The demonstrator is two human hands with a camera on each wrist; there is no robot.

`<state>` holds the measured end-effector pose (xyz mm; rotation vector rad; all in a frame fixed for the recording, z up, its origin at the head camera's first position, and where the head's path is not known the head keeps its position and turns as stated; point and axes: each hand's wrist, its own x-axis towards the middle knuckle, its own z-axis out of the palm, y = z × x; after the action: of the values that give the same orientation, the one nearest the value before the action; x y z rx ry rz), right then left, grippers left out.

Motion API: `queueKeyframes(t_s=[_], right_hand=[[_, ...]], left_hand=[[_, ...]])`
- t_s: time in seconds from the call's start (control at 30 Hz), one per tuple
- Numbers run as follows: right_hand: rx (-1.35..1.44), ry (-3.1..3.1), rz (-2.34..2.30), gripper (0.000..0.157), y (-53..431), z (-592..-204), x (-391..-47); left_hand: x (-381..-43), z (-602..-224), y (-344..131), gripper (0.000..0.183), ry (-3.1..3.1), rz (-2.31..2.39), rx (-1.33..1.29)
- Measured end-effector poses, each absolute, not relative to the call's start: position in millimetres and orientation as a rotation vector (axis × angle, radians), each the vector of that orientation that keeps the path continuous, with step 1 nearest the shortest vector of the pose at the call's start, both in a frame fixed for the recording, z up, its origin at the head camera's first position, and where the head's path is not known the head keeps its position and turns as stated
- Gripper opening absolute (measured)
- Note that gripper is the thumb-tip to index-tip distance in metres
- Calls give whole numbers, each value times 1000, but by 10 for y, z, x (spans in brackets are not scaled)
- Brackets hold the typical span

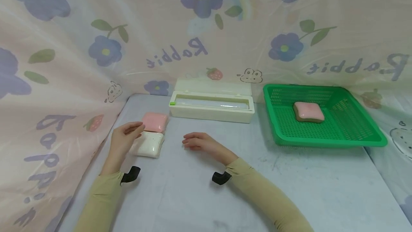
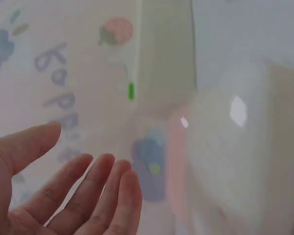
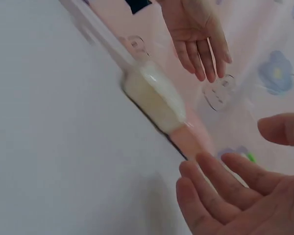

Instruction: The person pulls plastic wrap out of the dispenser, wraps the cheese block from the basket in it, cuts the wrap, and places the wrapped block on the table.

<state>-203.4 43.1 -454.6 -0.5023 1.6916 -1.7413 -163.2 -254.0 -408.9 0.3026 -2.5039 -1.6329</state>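
Observation:
My left hand (image 1: 123,142) hovers at the left edge of a glossy white, toast-shaped block (image 1: 150,145), with fingers loosely bent and nothing held. Directly behind that block lies a similar pink block (image 1: 156,122), its near edge against the white one. To their right is my right hand (image 1: 206,146), fingers relaxed and grasping nothing. In the left wrist view the white block (image 2: 225,156) stands beside the loosely spread fingers (image 2: 95,188). The right wrist view has both blocks beyond the relaxed fingers (image 3: 218,196).
At the back of the table stands a long white film dispenser box (image 1: 210,114), lid raised, a pale roll inside and a green tab at its left. On the right, a green basket (image 1: 328,142) holds another pink-topped block (image 1: 309,110) with brown sides. Printed cloth (image 1: 219,53) hangs around the table.

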Motion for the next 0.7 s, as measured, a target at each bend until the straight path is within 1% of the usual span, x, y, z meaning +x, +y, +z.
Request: queueKeyframes(t_s=[0.17,0.37,0.53,0.7], right_hand=[[-552,1917,-1667,36,898,-4252,-2197],[-510,2178,-1598,33,1418,-3906,-2422],[-474,2325,-1536,34,1824,-3636,-2588],[-489,2489,-1352,35,2094,-3504,-2764]], left_hand=[[-1877,-3899,-2247,46,-2549,-1757,69],[-2178,-3741,-1939,35,-2574,-1697,-190],[-2428,-3699,-1795,30,-2580,-1627,-381],[-2680,-3734,-1705,27,-2623,-1613,-483]])
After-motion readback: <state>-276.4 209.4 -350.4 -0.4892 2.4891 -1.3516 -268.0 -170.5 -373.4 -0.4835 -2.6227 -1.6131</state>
